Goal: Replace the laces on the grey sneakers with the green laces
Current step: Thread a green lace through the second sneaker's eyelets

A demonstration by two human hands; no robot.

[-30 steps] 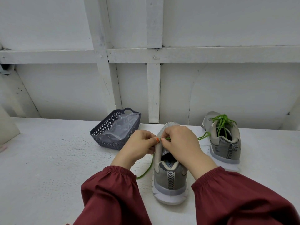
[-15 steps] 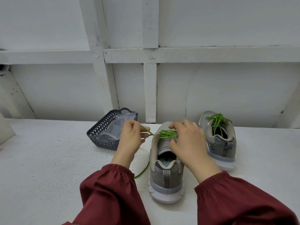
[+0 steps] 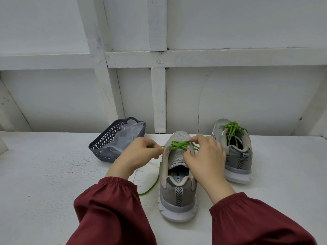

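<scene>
I'm working on the near sneaker (image 3: 177,193), which is sitting heel-toward-me on the white table (image 3: 53,174), w/ the green lace (image 3: 179,145) crossing the eyelets near the toe. My L hand (image 3: 139,152) is curling round the lace's left run, pinching it just beside the left eyelet row & holding it taut. The spare tail (image 3: 153,184) is trailing off the shoe's left side onto the table. My R hand (image 3: 205,156) is arching over the right eyelet row, thumb & forefinger pinching the lace at the crossings. The exact contact pt is partly hiding under my fingers.

Handling, as I'm judging it: the lace is looking thin, round, soft & v. light, going limp wherever it isn't under tension. So I'm wanting to be gripping close to the eyelet or near the tip, not mid-length. It's prob. a bit slick, so I'm favouring a firm pinch. The shoe is looking light w/ a soft mesh upper, prob. sliding or tipping under a hard one-sided pull, so my R hand is doubling as a brace. The eyelets nearer me are showing no lace, so approx half is remaining.

The second sneaker (image 3: 237,156) is standing just to the right, further back, its green lacing (image 3: 231,129) already in. A slotted basket (image 3: 106,142) w/ a clear plastic bag (image 3: 127,133) is sitting back left.
</scene>
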